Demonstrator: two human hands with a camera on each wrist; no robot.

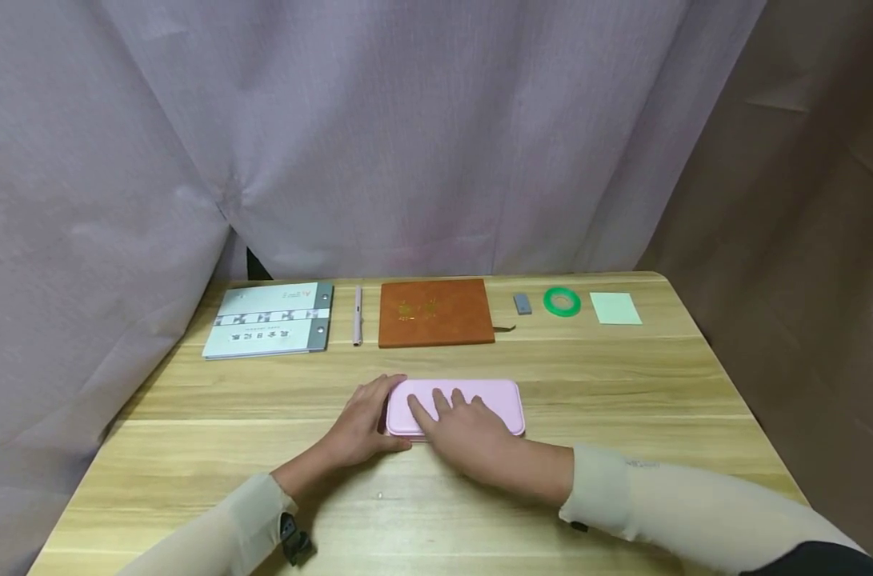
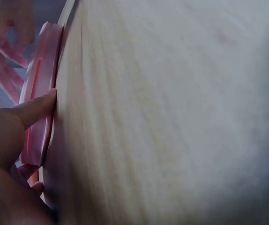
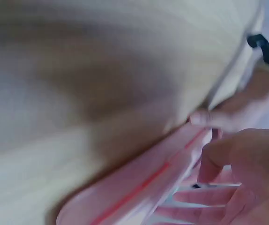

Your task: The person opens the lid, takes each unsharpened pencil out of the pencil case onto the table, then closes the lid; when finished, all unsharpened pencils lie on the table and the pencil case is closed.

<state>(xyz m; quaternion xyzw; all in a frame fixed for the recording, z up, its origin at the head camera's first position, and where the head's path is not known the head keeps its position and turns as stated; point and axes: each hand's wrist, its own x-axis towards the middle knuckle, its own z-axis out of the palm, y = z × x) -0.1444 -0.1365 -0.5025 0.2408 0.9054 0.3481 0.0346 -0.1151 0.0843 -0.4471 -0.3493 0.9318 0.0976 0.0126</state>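
A pink pencil case point(image 1: 490, 408) lies flat on the wooden table, its lid down; a red line runs along its side point(image 2: 41, 79) in the left wrist view. My left hand point(image 1: 360, 420) grips the case's left end, the thumb on the near side and the fingers round the far corner. Over the lid, my right hand point(image 1: 468, 432) spreads its fingers, which lie across the top of the case. In the right wrist view the left hand's thumb point(image 3: 201, 117) shows at the end of the case.
Along the back of the table point(image 1: 623, 392) lie a pale notebook point(image 1: 263, 340), a slim pen point(image 1: 358, 316), a brown notebook point(image 1: 443, 324) with a ribbon, a grey eraser point(image 1: 522, 304), a green tape roll point(image 1: 551, 308) and pale green sticky notes point(image 1: 616, 309). Grey curtains point(image 1: 407, 136) hang behind.
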